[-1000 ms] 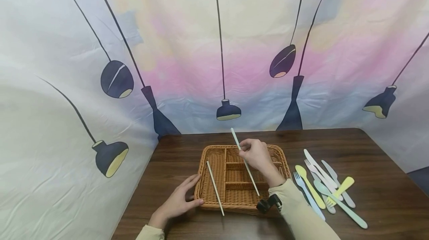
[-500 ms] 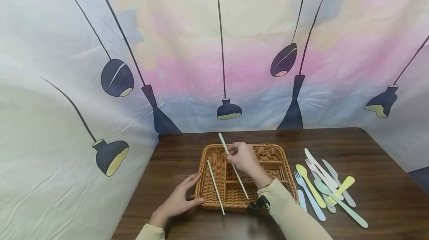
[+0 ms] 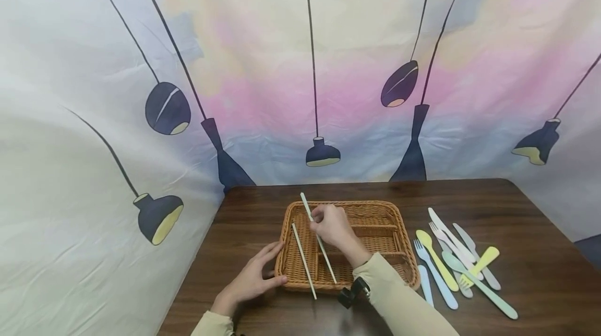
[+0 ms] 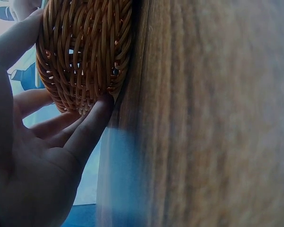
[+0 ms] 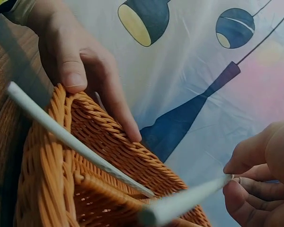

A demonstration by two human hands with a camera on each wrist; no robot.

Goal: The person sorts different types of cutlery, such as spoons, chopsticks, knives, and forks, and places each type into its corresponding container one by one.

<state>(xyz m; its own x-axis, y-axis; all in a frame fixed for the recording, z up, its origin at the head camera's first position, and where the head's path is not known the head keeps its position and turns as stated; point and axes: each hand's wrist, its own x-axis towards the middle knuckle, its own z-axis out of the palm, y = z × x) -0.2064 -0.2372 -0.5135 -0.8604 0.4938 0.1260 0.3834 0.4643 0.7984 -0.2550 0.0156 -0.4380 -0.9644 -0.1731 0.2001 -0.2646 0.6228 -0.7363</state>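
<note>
"Fabric (image 3: 263, 64) printed with dark hanging lamps (image 3: 168, 108) fills the far side?"

"Yes, and nearer than that stretches a dark wood-grain worktop (image 3: 253, 221)."

"What does it carry?"

"A wicker basket (image 3: 375, 242), with a long left compartment (image 3: 291, 263) and smaller ones at the right. Right of it lies a loose spread of pastel cutlery (image 3: 488, 290), some pieces crossing."

"And the hands?"

"The left hand (image 3: 253, 276) is at the basket's near left corner, fingers apart and touching its side. The right hand (image 3: 333, 226) is over the basket, fingers clamped on a pale stick (image 3: 324, 252)."

"How does that stick sit?"

"Slanted, its upper end toward the far side; whether it touches the wicker, I can't tell. Left of it, a second stick (image 3: 304, 261) leans in the left compartment, its end jutting over the near rim (image 3: 300, 288)."

"Anything smaller?"

"A black device (image 3: 354, 292) at the right wrist."
</note>
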